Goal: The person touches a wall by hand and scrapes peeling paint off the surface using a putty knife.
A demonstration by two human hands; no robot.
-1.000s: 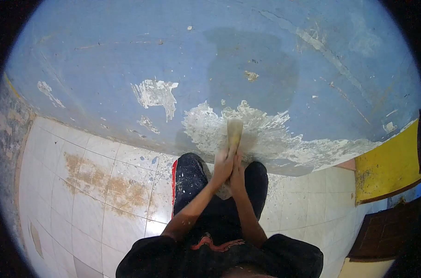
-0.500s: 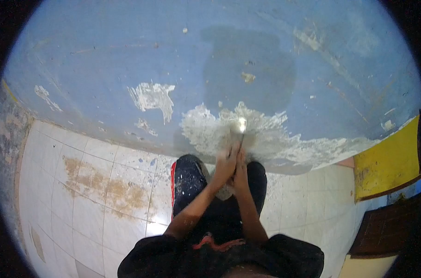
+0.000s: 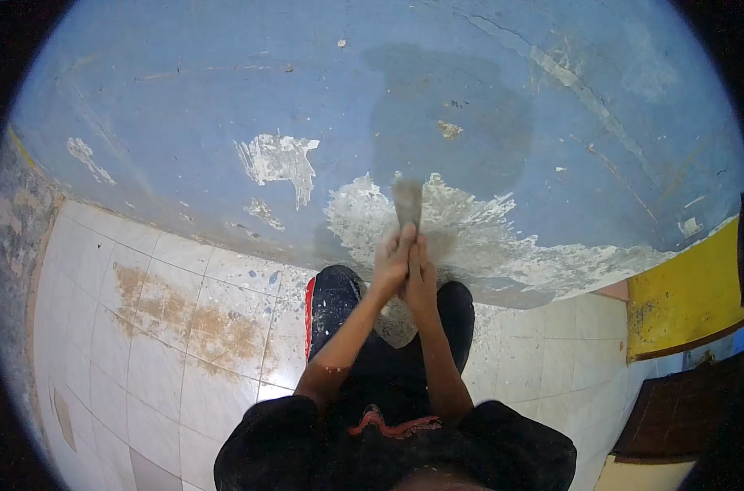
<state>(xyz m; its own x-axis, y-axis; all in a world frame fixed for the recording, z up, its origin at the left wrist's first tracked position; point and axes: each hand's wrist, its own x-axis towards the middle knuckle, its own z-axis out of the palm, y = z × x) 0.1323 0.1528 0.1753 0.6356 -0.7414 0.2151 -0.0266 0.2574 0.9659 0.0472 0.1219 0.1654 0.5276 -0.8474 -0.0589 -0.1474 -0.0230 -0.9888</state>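
Note:
Both my hands are closed together round the handle of a scraper (image 3: pixel 408 200), which points away from me. My left hand (image 3: pixel 393 258) wraps the handle from the left, and my right hand (image 3: pixel 421 274) presses in against it from the right. The scraper's flat blade is slightly blurred and lies at the upper part of a stripped, greyish-white patch (image 3: pixel 359 217) on the blue wall (image 3: pixel 192 106). My fingers hide most of the handle. Ragged blue paint borders the patch just beyond the blade.
Paint flakes lie on the white tiled floor (image 3: pixel 159 360) by my knees (image 3: pixel 335 299). A brown stain (image 3: pixel 188 323) marks the tiles at left. Another bare patch (image 3: pixel 278 159) shows on the wall. At right are a yellow panel (image 3: pixel 687 295) and a dark brown object (image 3: pixel 683 405).
My hands have moved up the wall with the scraper. Its blade has gone from the middle of the stripped patch to near its upper edge, and no longer glints.

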